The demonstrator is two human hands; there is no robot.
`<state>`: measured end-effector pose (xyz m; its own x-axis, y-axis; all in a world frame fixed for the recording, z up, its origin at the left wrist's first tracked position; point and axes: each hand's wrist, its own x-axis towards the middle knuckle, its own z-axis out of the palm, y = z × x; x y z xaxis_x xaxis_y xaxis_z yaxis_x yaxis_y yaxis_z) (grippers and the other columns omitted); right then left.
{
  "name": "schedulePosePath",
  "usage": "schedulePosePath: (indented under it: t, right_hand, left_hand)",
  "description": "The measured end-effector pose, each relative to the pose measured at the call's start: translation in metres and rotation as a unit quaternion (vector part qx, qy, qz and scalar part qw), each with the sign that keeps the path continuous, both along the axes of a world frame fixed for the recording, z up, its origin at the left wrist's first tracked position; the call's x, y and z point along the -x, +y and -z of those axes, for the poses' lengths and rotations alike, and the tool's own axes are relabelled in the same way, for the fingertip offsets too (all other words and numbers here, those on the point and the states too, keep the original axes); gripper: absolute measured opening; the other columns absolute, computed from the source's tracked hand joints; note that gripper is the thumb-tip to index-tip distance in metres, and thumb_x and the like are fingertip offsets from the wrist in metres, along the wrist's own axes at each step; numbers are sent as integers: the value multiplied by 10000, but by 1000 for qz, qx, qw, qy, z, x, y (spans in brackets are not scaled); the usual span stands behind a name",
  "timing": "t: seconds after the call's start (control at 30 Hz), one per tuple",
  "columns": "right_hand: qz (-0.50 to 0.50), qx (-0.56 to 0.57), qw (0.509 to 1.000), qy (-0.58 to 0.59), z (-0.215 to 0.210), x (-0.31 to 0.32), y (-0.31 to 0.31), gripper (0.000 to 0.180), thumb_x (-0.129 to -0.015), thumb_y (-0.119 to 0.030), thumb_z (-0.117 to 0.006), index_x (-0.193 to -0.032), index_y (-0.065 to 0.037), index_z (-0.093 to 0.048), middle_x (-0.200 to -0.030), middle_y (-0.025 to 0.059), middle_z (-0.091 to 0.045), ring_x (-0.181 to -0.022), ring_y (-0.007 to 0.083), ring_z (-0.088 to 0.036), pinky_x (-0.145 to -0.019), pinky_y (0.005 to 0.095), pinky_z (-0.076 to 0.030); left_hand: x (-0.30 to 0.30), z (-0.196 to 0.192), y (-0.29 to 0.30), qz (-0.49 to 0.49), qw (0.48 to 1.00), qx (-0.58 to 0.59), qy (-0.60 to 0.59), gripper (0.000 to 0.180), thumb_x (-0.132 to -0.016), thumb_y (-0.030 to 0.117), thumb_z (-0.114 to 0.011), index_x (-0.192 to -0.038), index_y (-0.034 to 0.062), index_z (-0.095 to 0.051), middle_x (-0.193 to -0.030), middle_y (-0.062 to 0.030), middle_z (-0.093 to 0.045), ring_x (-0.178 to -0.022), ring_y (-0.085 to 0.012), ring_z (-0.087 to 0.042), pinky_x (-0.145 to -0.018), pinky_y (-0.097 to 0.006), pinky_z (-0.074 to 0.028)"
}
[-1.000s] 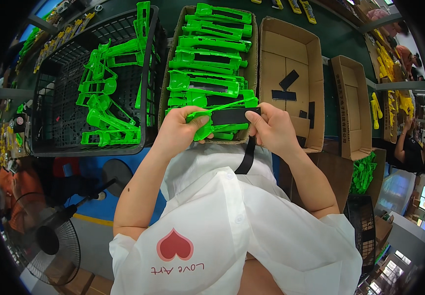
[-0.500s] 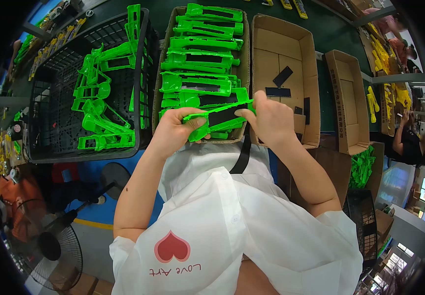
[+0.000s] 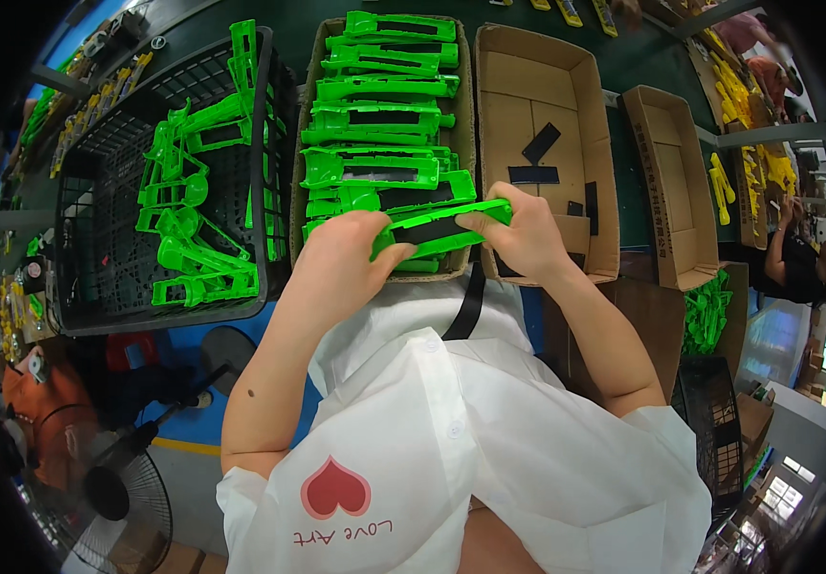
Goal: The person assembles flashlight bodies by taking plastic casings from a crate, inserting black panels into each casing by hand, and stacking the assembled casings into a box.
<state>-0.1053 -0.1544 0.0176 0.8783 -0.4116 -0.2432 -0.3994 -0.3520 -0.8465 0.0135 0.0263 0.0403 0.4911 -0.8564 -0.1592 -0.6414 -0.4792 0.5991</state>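
A green plastic housing (image 3: pixel 441 241) with a black strip (image 3: pixel 424 231) in its long opening is held between both hands over the near end of a cardboard box. My left hand (image 3: pixel 348 260) grips its left end, thumb along the near edge. On the right end, my right hand (image 3: pixel 525 232) is closed, its thumb pressed near the strip's end. Beneath and beyond lie several similar green housings (image 3: pixel 374 120) in a row, many with black strips in them. Loose black strips (image 3: pixel 540 143) lie in the open cardboard box to the right.
At left stands a black plastic crate (image 3: pixel 83 225) holding several green frames (image 3: pixel 183 182). The cardboard box of strips (image 3: pixel 607 230) and a narrower cardboard tray (image 3: pixel 669 191) stand to the right. A standing fan (image 3: pixel 126 488) is at lower left. A person (image 3: pixel 805 263) sits at far right.
The housing has been tipped in my hands, so its face shows differently. My left hand has turned over its left end, and my right thumb stays by the black strip. The view has shifted slightly.
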Motion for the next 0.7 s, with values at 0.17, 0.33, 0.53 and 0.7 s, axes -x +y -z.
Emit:
schedulePosePath:
  t: [0.17, 0.33, 0.53, 0.7]
  right_hand:
    - [-30, -98, 994, -45, -12, 6, 5, 502, -666, -287, -730, -919, -28, -382, -757, 118, -553, -696, 188, -536, -624, 290, -424]
    - [-31, -80, 995, -59, 7, 6, -2, 581, -626, -263, -759, -994, -36, -372, -867, 80, -496, -819, 139, -478, -713, 265, -396]
    - [44, -419, 906, -42, 27, 6, 1, 636, -682, -156, -714, -1160, -46, -308, -791, 50, -501, -592, 72, -458, -493, 202, -367]
    - [24, -12, 998, -61, 31, 2, -38, 337, -743, -183, -614, -1001, -7, -485, -799, 112, -604, -616, 205, -573, -573, 302, -448]
  left_hand:
    - [6, -8, -29, -13, 997, 27, 70, 134, -712, 142, -623, -778, 27, -601, -680, -153, -549, -662, -310, -538, -571, -364, -412]
    - [12, 7, -41, -34, 999, 33, 10, 143, -711, 178, -613, -668, 45, -582, -638, -121, -560, -635, -304, -550, -558, -396, -419]
    - [-23, 11, -69, 75, 981, 1, -178, 448, -612, 482, -650, -543, 50, -551, -536, -112, -529, -540, -285, -541, -503, -377, -428]
    - [-88, 13, -76, 109, 942, 0, -317, 477, -689, 462, -595, -1032, 132, -570, -1052, -71, -529, -1029, -243, -467, -932, -497, -265]
